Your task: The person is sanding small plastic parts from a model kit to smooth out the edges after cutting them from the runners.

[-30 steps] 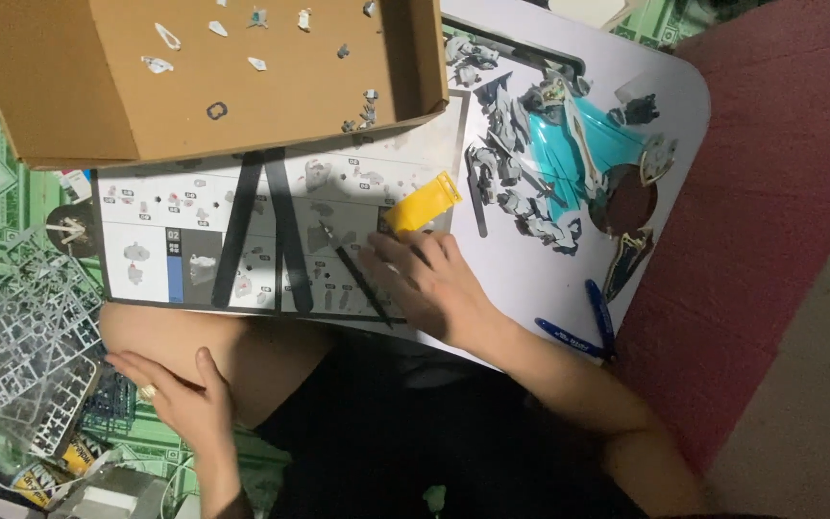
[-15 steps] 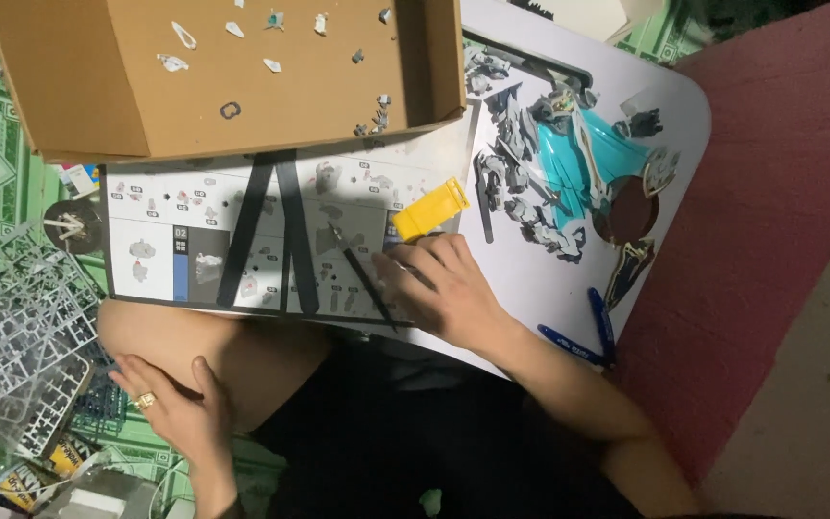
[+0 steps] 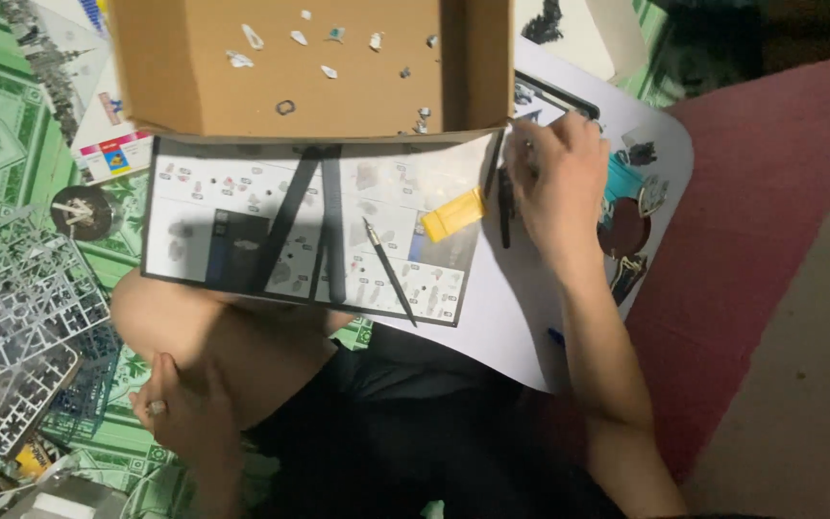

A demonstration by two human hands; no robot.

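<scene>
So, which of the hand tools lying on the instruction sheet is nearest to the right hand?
The yellow-handled tool is nearest the right hand. The thin dark hobby knife lies farther left, nearer the sheet's lower edge.

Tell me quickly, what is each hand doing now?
Left hand: open, resting on the leg, holding nothing.
Right hand: reaching over the model parts; a grip cannot be told.
</scene>
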